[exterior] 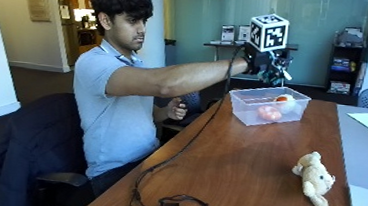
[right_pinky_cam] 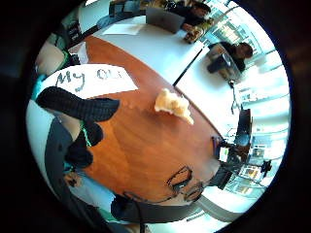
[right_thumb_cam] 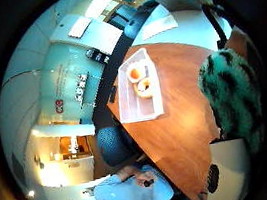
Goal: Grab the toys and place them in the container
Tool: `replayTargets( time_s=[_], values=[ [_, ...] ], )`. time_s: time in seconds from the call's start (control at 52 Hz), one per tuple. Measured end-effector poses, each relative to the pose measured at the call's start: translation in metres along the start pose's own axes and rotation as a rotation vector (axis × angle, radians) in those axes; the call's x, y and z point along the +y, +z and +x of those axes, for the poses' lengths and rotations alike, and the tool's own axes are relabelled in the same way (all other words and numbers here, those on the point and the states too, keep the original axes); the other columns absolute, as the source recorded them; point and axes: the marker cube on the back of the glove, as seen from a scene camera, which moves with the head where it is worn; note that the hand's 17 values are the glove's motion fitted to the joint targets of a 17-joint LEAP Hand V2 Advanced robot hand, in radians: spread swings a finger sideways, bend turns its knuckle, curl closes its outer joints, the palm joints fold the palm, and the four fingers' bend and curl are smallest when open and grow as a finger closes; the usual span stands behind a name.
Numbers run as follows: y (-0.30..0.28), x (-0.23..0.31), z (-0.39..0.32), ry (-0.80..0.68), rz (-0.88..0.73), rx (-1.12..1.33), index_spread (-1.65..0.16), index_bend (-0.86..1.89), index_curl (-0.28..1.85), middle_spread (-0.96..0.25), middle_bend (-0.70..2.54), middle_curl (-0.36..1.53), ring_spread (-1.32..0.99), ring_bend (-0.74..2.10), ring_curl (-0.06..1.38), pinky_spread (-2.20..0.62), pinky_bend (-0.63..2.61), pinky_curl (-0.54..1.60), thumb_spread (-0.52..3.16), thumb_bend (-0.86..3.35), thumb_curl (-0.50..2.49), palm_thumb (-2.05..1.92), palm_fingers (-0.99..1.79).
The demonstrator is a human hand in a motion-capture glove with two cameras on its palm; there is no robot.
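The long brown wooden worktop (exterior: 244, 173) carries a clear rectangular plastic container (exterior: 268, 106) at its far end, with two round orange-and-white toys (exterior: 276, 107) already inside, and a cream plush teddy bear (exterior: 314, 178) lying nearer the camera, well apart from the container. The gloved right hand (exterior: 267, 64) hovers just above the container with its fingers closed around a fuzzy green-and-black striped toy (right_thumb_cam: 231, 93). I judge the container lies directly below the fingers, so the toy only needs to be lowered or released.

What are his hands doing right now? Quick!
Gloved right hand: raised over the container, gripping a fuzzy green-and-black toy.
Bare left hand: down by the table edge, curled; whether it holds anything cannot be told.
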Motion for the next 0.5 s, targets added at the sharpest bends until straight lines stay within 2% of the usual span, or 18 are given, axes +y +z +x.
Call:
replayTargets(
  time_s=[0.212,0.5],
  values=[
    [-0.056,-0.059,-0.085,-0.096,0.024,-0.031,-0.09,0.20,0.54,-0.04,0.56,0.51,-0.20,0.82,0.52,-0.31,1.06,0.46,1.53,0.45,0.43,0.75,0.92],
    [-0.037,-0.122,-0.207,-0.209,-0.051,-0.037,-0.09,0.19,0.58,-0.04,0.55,0.54,-0.21,0.85,0.54,-0.32,1.10,0.48,1.54,0.45,0.41,0.73,0.88]
  ],
)
